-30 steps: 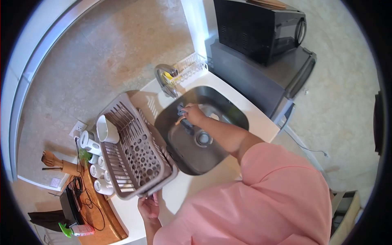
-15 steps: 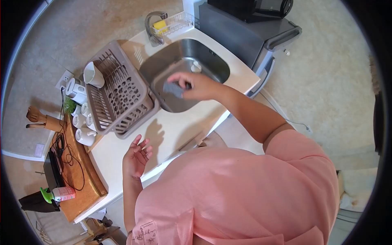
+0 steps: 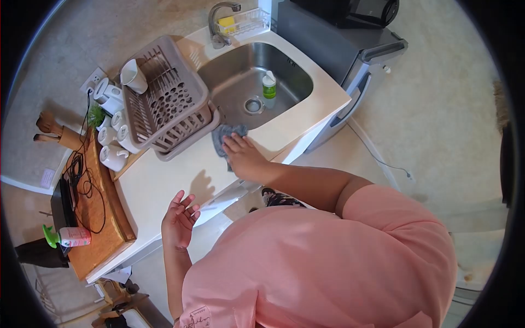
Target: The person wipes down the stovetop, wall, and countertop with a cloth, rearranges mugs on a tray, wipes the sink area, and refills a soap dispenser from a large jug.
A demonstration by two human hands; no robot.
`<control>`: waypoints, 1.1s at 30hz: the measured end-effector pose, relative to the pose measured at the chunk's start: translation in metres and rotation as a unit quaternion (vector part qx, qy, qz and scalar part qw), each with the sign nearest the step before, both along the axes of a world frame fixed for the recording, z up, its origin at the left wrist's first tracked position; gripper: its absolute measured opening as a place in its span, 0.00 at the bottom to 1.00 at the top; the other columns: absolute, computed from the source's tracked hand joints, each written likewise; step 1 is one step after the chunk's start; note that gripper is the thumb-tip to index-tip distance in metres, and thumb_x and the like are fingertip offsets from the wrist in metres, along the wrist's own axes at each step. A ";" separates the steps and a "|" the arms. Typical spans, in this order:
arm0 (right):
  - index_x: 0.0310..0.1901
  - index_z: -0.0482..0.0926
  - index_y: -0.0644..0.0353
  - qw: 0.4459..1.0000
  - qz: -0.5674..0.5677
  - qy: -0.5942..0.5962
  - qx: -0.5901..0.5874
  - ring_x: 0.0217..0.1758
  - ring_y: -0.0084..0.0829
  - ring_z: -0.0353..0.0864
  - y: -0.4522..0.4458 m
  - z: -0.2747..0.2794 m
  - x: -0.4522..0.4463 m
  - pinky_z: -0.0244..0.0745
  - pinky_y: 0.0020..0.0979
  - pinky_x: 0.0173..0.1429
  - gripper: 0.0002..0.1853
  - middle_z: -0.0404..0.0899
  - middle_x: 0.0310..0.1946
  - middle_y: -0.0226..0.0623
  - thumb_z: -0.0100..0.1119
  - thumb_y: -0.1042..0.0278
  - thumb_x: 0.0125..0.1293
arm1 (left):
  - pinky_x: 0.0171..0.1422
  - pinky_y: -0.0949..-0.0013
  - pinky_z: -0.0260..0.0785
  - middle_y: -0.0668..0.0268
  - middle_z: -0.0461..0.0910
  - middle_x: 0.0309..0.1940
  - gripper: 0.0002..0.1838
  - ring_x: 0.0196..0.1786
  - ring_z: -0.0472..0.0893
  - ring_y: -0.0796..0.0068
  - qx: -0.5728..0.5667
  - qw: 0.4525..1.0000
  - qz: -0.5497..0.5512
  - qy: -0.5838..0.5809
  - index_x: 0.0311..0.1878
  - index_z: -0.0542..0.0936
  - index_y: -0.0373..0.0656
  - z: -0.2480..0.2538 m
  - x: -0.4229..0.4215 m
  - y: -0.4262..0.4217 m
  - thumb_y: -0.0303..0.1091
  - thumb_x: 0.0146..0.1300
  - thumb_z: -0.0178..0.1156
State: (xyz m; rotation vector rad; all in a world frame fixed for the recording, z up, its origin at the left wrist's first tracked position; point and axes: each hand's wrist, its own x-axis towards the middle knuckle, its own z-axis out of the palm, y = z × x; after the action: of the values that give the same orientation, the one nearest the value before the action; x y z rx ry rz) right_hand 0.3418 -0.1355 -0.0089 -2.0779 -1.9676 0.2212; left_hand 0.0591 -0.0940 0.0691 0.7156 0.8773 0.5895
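A grey cloth (image 3: pixel 221 134) lies on the white counter (image 3: pixel 158 180) between the dish rack and the sink's near edge. My right hand (image 3: pixel 242 157) rests on it with the fingers stretched out, pressing it to the counter. My left hand (image 3: pixel 180 218) is raised beside the counter's front edge, palm up, fingers apart and slightly curled, holding nothing. In the steel sink (image 3: pixel 229 90) a green and white bottle (image 3: pixel 269 87) stands near the drain.
A taupe dish rack (image 3: pixel 191 117) holding a white container (image 3: pixel 133 76) stands left of the sink. White mugs (image 3: pixel 114 157), a kettle (image 3: pixel 108 95) and a wooden board with cables and a spray bottle (image 3: pixel 74 236) are further left. The faucet (image 3: pixel 216 27) rises behind the sink.
My right hand has moved with the cloth out of the sink and down onto the counter. My left hand has come away from the dish rack. The view has shifted.
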 end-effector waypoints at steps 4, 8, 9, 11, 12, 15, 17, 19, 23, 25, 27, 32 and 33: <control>0.74 0.63 0.53 0.980 0.143 0.110 -0.085 0.82 0.52 0.44 0.017 0.025 -0.040 0.43 0.50 0.80 0.33 0.52 0.77 0.48 0.52 0.58 0.67 | 0.52 0.63 0.76 0.59 0.78 0.55 0.27 0.48 0.81 0.65 -0.007 1.000 0.008 0.019 0.67 0.67 0.43 0.005 -0.022 -0.013 0.32 0.63 0.51; 0.75 0.61 0.48 0.994 0.097 0.026 -0.052 0.81 0.52 0.44 0.035 0.040 -0.083 0.38 0.57 0.80 0.38 0.45 0.79 0.48 0.56 0.48 0.64 | 0.53 0.63 0.76 0.59 0.78 0.55 0.27 0.47 0.81 0.65 0.019 0.999 0.022 0.014 0.67 0.68 0.45 0.007 -0.027 -0.012 0.32 0.63 0.51; 0.75 0.62 0.48 0.992 0.125 -0.001 -0.032 0.82 0.48 0.44 0.041 0.022 -0.090 0.38 0.55 0.80 0.35 0.47 0.79 0.45 0.53 0.48 0.67 | 0.53 0.63 0.75 0.60 0.78 0.55 0.26 0.48 0.81 0.66 0.017 1.000 0.026 -0.002 0.67 0.68 0.44 0.006 -0.025 -0.010 0.32 0.63 0.51; 0.74 0.62 0.47 0.989 0.142 -0.031 -0.013 0.82 0.43 0.45 0.047 -0.005 -0.084 0.37 0.53 0.81 0.33 0.49 0.79 0.42 0.50 0.47 0.70 | 0.53 0.62 0.75 0.60 0.79 0.55 0.26 0.48 0.81 0.66 0.008 0.999 0.027 -0.022 0.66 0.69 0.44 0.006 -0.016 -0.008 0.32 0.63 0.52; 0.74 0.64 0.45 0.980 0.195 -0.033 -0.002 0.83 0.40 0.45 0.045 -0.006 -0.076 0.38 0.51 0.81 0.31 0.51 0.79 0.38 0.46 0.48 0.72 | 0.53 0.62 0.75 0.60 0.79 0.55 0.26 0.48 0.81 0.66 0.009 1.000 0.016 -0.024 0.66 0.69 0.44 0.005 -0.010 -0.006 0.32 0.63 0.52; 0.72 0.67 0.41 0.972 0.235 -0.007 0.004 0.83 0.35 0.46 0.024 -0.002 -0.040 0.38 0.47 0.82 0.27 0.54 0.78 0.31 0.42 0.48 0.74 | 0.52 0.63 0.77 0.60 0.78 0.55 0.25 0.47 0.82 0.66 -0.018 0.999 -0.014 -0.033 0.65 0.70 0.45 -0.004 0.008 -0.004 0.31 0.63 0.52; 0.68 0.72 0.37 0.978 0.204 0.035 0.028 0.82 0.34 0.49 0.005 0.004 -0.008 0.39 0.45 0.82 0.23 0.57 0.77 0.27 0.43 0.49 0.75 | 0.52 0.63 0.77 0.59 0.78 0.55 0.25 0.47 0.82 0.66 -0.017 0.999 -0.043 -0.027 0.65 0.70 0.45 -0.007 0.022 0.000 0.31 0.63 0.52; 0.68 0.73 0.38 0.986 0.158 0.023 0.047 0.81 0.34 0.50 -0.012 0.001 0.030 0.41 0.45 0.82 0.23 0.58 0.77 0.27 0.43 0.49 0.75 | 0.53 0.63 0.77 0.58 0.78 0.55 0.26 0.48 0.82 0.66 -0.011 0.997 -0.073 -0.014 0.65 0.70 0.44 -0.010 0.039 0.004 0.32 0.62 0.52; 0.66 0.75 0.38 0.998 0.026 -0.031 0.055 0.80 0.36 0.55 -0.048 -0.008 0.121 0.45 0.46 0.81 0.22 0.62 0.75 0.28 0.43 0.49 0.75 | 0.54 0.64 0.75 0.58 0.78 0.56 0.26 0.48 0.82 0.67 0.016 0.992 -0.123 0.009 0.66 0.70 0.44 -0.002 0.081 0.005 0.32 0.62 0.52; 0.67 0.74 0.38 0.997 -0.048 -0.067 0.003 0.80 0.38 0.54 -0.070 0.009 0.170 0.45 0.46 0.81 0.22 0.61 0.76 0.28 0.42 0.50 0.76 | 0.55 0.66 0.73 0.59 0.77 0.56 0.25 0.48 0.81 0.68 0.041 0.984 -0.166 0.041 0.65 0.71 0.42 0.004 0.105 0.007 0.30 0.63 0.52; 0.69 0.71 0.38 0.984 -0.151 -0.084 -0.039 0.81 0.40 0.51 -0.093 0.014 0.219 0.44 0.46 0.81 0.23 0.58 0.77 0.28 0.40 0.51 0.76 | 0.55 0.67 0.72 0.60 0.77 0.56 0.24 0.48 0.81 0.69 0.072 0.976 -0.190 0.074 0.65 0.72 0.42 0.010 0.131 0.012 0.29 0.64 0.51; 0.74 0.64 0.45 0.949 -0.302 -0.074 -0.052 0.82 0.40 0.47 -0.091 0.013 0.311 0.42 0.47 0.81 0.27 0.54 0.78 0.32 0.37 0.52 0.77 | 0.57 0.66 0.71 0.61 0.77 0.56 0.24 0.52 0.79 0.70 0.161 0.949 -0.225 0.148 0.64 0.73 0.41 0.015 0.212 0.028 0.27 0.64 0.49; 0.74 0.62 0.49 0.944 -0.315 -0.069 -0.064 0.82 0.41 0.47 -0.079 0.008 0.323 0.41 0.47 0.82 0.28 0.52 0.79 0.35 0.36 0.53 0.77 | 0.58 0.67 0.70 0.61 0.77 0.57 0.24 0.53 0.78 0.70 0.189 0.941 -0.235 0.152 0.64 0.74 0.40 0.012 0.231 0.033 0.27 0.64 0.49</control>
State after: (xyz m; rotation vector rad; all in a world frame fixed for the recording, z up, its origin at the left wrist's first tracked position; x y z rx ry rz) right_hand 0.6650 -0.2144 -0.0006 -2.7414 -1.2710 0.0706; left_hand 0.2905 -0.0606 0.0814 1.3479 0.8415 0.2165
